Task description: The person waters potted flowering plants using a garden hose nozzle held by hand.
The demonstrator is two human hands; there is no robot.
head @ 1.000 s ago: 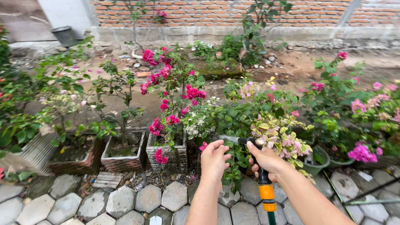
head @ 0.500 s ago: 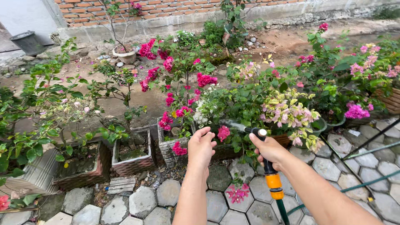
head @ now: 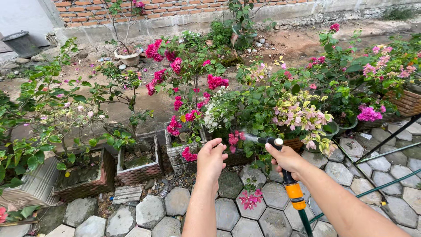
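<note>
My right hand (head: 287, 159) grips a black hose nozzle (head: 275, 142) with an orange connector (head: 294, 195) and a green hose below it. The nozzle's tip points left toward a flowering shrub with magenta blooms (head: 193, 94). My left hand (head: 211, 160) is held up in front of the nozzle, fingers slightly curled and apart, holding nothing. It hovers just before a square stone-look planter (head: 178, 154) that holds the magenta shrub. A fallen pink flower cluster (head: 250, 199) lies on the paving between my arms.
Rectangular planters (head: 137, 169) (head: 83, 177) stand left along the hexagonal paving (head: 151, 213). Pale pink and purple flowering pots (head: 302, 116) (head: 368, 114) stand right. A green hose run (head: 372, 188) crosses the paving at right. A brick wall (head: 184, 8) and grey bucket (head: 21, 43) lie behind.
The view has tilted down and drifted left, so the plants sit higher in view. My right hand with the nozzle has shifted slightly right; my left hand stays raised before it.
</note>
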